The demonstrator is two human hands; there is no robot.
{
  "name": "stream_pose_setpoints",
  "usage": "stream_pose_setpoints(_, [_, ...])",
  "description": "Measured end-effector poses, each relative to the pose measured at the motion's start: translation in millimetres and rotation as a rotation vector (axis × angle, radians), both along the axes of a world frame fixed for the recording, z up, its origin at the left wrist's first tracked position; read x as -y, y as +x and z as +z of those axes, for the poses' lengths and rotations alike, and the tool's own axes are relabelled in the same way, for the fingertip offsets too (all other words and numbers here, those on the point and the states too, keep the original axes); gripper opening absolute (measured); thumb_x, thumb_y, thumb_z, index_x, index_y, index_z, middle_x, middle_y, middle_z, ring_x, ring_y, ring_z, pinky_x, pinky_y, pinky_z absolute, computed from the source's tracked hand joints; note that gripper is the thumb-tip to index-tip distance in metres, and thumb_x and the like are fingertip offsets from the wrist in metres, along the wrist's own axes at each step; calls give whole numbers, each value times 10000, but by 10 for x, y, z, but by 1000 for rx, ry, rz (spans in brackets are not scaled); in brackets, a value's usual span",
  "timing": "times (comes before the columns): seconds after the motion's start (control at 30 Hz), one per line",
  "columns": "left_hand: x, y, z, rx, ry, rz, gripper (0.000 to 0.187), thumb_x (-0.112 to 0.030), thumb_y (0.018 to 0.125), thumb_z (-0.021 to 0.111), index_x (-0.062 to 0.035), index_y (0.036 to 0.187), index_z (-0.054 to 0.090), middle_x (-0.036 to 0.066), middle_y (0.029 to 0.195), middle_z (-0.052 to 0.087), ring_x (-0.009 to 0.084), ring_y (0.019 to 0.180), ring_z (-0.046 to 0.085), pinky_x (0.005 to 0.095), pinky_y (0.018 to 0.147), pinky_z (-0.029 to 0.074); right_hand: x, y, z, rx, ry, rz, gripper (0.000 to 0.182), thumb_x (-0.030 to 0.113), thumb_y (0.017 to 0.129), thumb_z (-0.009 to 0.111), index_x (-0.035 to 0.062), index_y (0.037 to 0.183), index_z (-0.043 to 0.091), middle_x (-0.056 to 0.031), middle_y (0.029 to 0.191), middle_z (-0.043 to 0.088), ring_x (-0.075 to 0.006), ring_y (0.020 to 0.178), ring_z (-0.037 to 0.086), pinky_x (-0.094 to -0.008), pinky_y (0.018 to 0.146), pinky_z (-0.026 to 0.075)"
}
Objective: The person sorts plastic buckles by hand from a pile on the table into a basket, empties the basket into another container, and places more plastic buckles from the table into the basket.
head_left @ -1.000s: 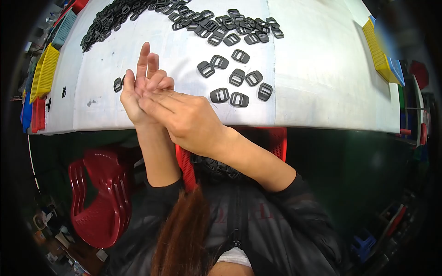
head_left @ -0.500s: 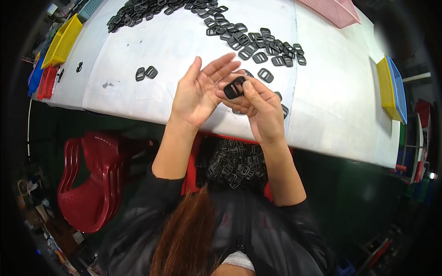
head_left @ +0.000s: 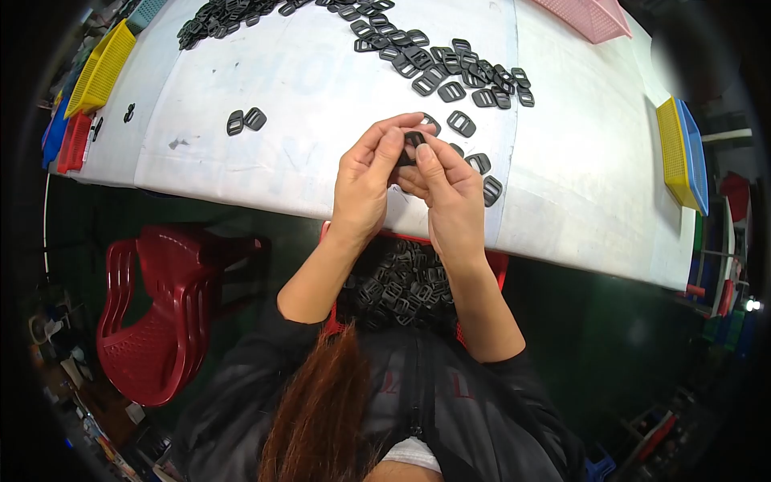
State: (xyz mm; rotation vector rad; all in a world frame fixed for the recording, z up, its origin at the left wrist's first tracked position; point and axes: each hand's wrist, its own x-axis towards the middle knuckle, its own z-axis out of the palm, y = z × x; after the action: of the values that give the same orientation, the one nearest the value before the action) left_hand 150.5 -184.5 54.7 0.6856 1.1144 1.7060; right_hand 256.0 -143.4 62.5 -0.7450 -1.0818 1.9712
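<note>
white tbl [head_left: 281, 161], buckles [head_left: 458, 149] partly behind r hand [head_left: 450, 191]

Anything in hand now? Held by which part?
Yes: a black buckle, apparently held near opposite edges by the left hand and right hand; the exact contact is partly hidden.

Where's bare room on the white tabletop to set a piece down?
Widest: the white tabletop to the right, between scattered black plastic buckles and the yellow mesh basket at that edge. Another lies between the left hand and the pair of black plastic buckles. It's crowded along the black buckle heap at the top and around the right hand.
</note>
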Motion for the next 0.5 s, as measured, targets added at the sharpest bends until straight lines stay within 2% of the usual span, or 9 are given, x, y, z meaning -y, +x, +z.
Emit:
stream_pose_setpoints(0.13, [-228,-219,4,-21,-22,59,482,-360,1051,375,35,1122,642,142,1009,701,158,915,658,286,836,517,-176,199,-3,339,404,-103,228,96,964,581,-10,1157,643,-66,889,703,-42,738,593,-193,656,468])
stream_pose_setpoints(0.17, [-312,-296,-11,-212,-1,120,472,-360,1048,386,28,1152,633,141,1017,701,157,914,660,294,815,522,-326,338,-37,439,405,-202,218,107,950,601,-11,1125,652,-62,854,704,-46,725,590,-205,656,465])
stream_pose_setpoints(0.2, [-380,-399,-74,-393,27,161,387,-283,1030,437,20,1146,647,125,1040,699,167,918,663,301,801,527,-518,499,-92,534,406,-304,209,119,936,620,-12,1093,662,-57,818,705,-51,712,587,-216,655,462])
stream_pose_setpoints(0.27, [-436,-551,-151,-675,-85,127,293,-185,987,494,8,1123,667,119,1075,692,167,926,658,301,795,525,-848,788,-268,780,438,-288,204,147,913,645,-17,1031,676,-68,810,707,-95,671,587,-249,677,477])
stream_pose_setpoints(0.3, [-438,-596,-192,-760,-135,91,248,-114,939,528,4,1091,684,125,1077,689,182,905,658,298,782,523,-944,822,-343,771,461,-283,204,152,907,648,-13,1024,680,-70,810,707,-102,673,591,-253,681,478])
stream_pose_setpoints(0.37, [-459,-588,-188,-892,-143,85,244,-107,924,541,2,1088,685,134,1071,686,199,878,662,300,775,526,-1049,880,-441,762,505,-265,204,161,896,653,-5,1010,689,-74,810,706,-116,676,598,-263,690,479])
stream_pose_setpoints(0.4, [-470,-580,-178,-957,-148,83,242,-103,916,548,1,1086,686,138,1067,684,207,864,665,301,771,527,-1004,827,-268,904,648,-261,189,161,885,649,14,991,703,-89,885,699,-176,800,627,-297,751,484])
stream_pose_setpoints(0.43, [-486,-579,-155,-983,-168,47,256,-102,903,561,-8,1111,676,135,1121,664,258,945,650,336,842,518,-1029,829,-293,923,792,-299,191,169,882,650,29,998,707,-95,931,686,-214,871,612,-322,795,474])
stream_pose_setpoints(0.5, [-566,-537,-330,-1224,33,1,277,-120,927,558,-28,1169,654,124,1214,631,258,1074,601,359,947,463,-1120,772,-437,892,1071,-275,197,183,877,648,61,1017,714,-109,1036,646,-306,1001,552,-383,892,436])
